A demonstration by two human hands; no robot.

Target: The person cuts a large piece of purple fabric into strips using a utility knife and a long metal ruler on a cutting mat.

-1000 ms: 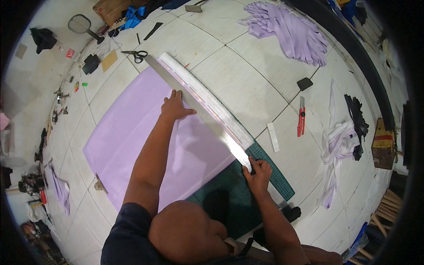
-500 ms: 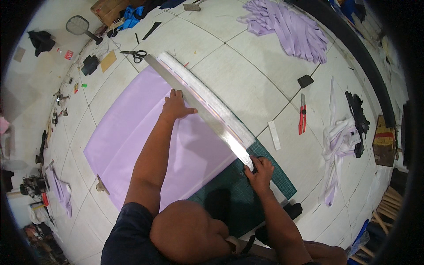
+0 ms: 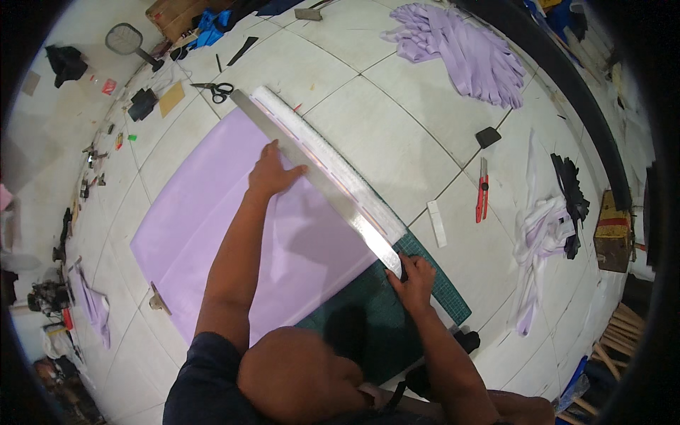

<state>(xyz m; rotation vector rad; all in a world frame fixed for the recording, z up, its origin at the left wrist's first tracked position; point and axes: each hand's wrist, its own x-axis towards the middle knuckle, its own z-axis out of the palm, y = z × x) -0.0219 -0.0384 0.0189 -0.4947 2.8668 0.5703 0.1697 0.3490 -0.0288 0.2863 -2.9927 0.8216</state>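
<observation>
A sheet of lilac fabric (image 3: 191, 191) lies spread over the floor and partly over a green cutting mat (image 3: 340, 319). Along its right edge a long metal ruler (image 3: 333, 197) runs diagonally. My left hand (image 3: 273, 173) lies on the fabric, thumb and fingers apart, with its tips at the ruler's edge. At the ruler's near end, my right hand (image 3: 416, 280) is closed on it, thumb on one side and fingers on the other. Beside the ruler, a long white strip or roll (image 3: 340, 173) lies parallel to it. A metal clip (image 3: 159, 300) sits at the fabric's left edge.
Black scissors (image 3: 218, 91) lie beyond the ruler's far end. To the right are a red utility knife (image 3: 482, 195), a small white bar (image 3: 437, 224), a black pad (image 3: 488, 137) and white-lilac scraps (image 3: 542, 234). Lilac strips (image 3: 460, 49) are heaped at the back.
My left hand has shifted slightly left and back along the ruler's edge, its fingers still spread. My right hand stays at the ruler's near end. The whole view has shifted a little.
</observation>
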